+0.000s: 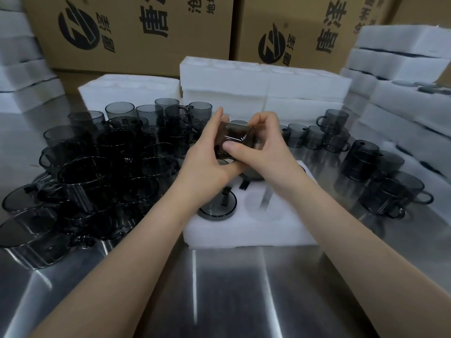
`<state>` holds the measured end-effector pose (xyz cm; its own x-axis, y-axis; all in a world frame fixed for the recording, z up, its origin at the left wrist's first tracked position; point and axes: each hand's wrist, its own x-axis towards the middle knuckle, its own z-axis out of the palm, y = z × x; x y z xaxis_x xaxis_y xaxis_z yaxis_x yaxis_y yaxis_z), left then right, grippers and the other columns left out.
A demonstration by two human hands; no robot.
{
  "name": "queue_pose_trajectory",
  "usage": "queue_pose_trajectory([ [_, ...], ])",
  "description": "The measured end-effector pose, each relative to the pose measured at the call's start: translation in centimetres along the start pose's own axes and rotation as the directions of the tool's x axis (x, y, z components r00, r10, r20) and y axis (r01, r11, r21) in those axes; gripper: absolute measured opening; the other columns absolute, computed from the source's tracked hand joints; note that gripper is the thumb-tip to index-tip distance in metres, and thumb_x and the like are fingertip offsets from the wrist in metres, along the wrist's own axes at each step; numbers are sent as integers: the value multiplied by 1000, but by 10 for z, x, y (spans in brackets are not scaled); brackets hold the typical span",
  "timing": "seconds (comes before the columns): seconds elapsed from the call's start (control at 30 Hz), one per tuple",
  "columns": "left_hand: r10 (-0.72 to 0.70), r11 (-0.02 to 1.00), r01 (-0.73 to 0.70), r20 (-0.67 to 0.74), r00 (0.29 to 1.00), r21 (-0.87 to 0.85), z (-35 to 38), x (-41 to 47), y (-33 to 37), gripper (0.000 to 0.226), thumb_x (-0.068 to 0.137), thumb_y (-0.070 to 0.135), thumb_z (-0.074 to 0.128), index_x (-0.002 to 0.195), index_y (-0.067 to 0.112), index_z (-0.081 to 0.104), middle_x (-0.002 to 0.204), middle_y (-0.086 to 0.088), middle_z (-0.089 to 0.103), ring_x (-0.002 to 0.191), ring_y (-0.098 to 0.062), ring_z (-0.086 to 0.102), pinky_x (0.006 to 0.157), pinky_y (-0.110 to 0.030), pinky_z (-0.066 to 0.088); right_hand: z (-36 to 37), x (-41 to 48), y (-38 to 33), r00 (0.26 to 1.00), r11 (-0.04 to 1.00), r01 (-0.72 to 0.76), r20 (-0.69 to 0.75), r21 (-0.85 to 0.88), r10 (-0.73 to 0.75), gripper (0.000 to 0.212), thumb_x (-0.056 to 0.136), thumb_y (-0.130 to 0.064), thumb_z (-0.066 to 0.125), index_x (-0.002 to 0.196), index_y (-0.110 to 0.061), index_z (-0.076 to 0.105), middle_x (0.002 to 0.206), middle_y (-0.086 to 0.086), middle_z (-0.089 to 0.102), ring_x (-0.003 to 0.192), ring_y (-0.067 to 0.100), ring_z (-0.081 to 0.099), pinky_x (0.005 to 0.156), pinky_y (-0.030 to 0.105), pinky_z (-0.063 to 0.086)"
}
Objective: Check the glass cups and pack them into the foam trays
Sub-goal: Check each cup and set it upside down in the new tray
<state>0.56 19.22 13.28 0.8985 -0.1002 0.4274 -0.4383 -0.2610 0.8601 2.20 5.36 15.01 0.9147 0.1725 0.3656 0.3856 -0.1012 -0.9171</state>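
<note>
Both hands hold one smoky grey glass cup (236,137) up above the white foam tray (246,230) in the middle of the steel table. My left hand (210,157) grips the cup from the left, fingers behind it. From the right, my right hand (262,147) pinches it, thumb on its near side. One cup (217,203) sits sunk in the tray's near left pocket with its handle up. Another cup (251,175) sits in a pocket under my hands, mostly hidden. The near right pocket (264,206) holds nothing.
Several loose grey cups crowd the table at the left (102,167). More cups stand at the right (380,176). Stacks of foam trays rise behind (266,86), at the far left (22,76) and right (410,76). Cardboard boxes (136,30) line the back.
</note>
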Motion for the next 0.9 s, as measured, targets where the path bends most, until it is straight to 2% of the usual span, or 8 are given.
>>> queue_pose_trajectory([
  [0.07, 33, 997, -32, -19, 999, 71, 1, -1, 4, 94, 71, 18, 78, 151, 26, 30, 133, 21, 48, 110, 16, 49, 91, -2, 37, 2, -1, 0, 1000, 998, 29, 11, -50, -28, 55, 64, -23, 77, 105, -25, 41, 111, 18, 57, 88, 15, 60, 82, 38, 53],
  [0.13, 75, 984, -70, -26, 997, 161, 3, -2, 8, 88, 65, 16, 72, 146, 26, 38, 117, 23, 56, 104, 6, 56, 89, -9, 43, 3, 0, 2, 997, 993, 73, 15, -90, -72, 57, 62, -20, 77, 109, -27, 45, 105, 4, 60, 88, 10, 62, 82, 29, 53],
  [0.2, 81, 979, -72, -40, 996, 189, 4, -3, 9, 83, 67, 8, 71, 143, 26, 43, 112, 18, 62, 104, -2, 60, 89, -17, 48, 3, 0, 4, 993, 986, 119, 2, -119, -120, 53, 64, -19, 78, 108, -27, 49, 99, -5, 62, 88, 4, 62, 81, 21, 50],
  [0.33, 93, 984, -78, -89, 992, 159, 3, -5, 9, 76, 68, 10, 73, 139, 25, 49, 113, 17, 64, 102, 6, 58, 83, -4, 43, 5, -3, 5, 978, 959, 197, -21, -202, -206, 30, 80, -28, 72, 105, -32, 55, 96, -16, 67, 95, 2, 64, 84, 19, 48],
  [0.43, 103, 988, -91, -90, 991, 127, 4, -5, 11, 71, 70, 17, 76, 136, 26, 52, 115, 18, 66, 104, 9, 59, 88, -8, 45, 6, -4, 3, 966, 941, 218, -83, -259, -246, 17, 86, -35, 64, 102, -35, 58, 88, -18, 68, 86, -2, 63, 76, 11, 45],
  [0.6, 123, 986, -110, -97, 988, 127, 5, -5, 10, 70, 72, 14, 76, 137, 24, 52, 110, 21, 65, 103, 10, 59, 89, -8, 45, 6, -3, 2, 976, 975, 198, -75, -104, -206, 11, 92, -20, 62, 92, -30, 60, 91, -13, 69, 92, 6, 65, 85, 26, 51],
  [0.77, 147, 981, -132, -98, 984, 143, 5, -4, 8, 73, 71, 12, 80, 137, 23, 52, 106, 22, 62, 103, 13, 57, 85, -2, 40, 4, -1, -1, 990, 988, 133, -67, 77, -128, 10, 94, -12, 60, 88, -19, 62, 84, -1, 70, 81, 11, 66, 75, 28, 52],
  [0.9, 174, 976, -161, -78, 982, 148, 5, -6, 9, 76, 72, 11, 82, 139, 21, 50, 113, 21, 61, 107, 12, 55, 90, -3, 39, 2, 2, -2, 993, 974, 42, -118, 223, -16, 18, 96, -13, 58, 79, -17, 63, 79, 3, 67, 78, 19, 63, 68, 34, 52],
])
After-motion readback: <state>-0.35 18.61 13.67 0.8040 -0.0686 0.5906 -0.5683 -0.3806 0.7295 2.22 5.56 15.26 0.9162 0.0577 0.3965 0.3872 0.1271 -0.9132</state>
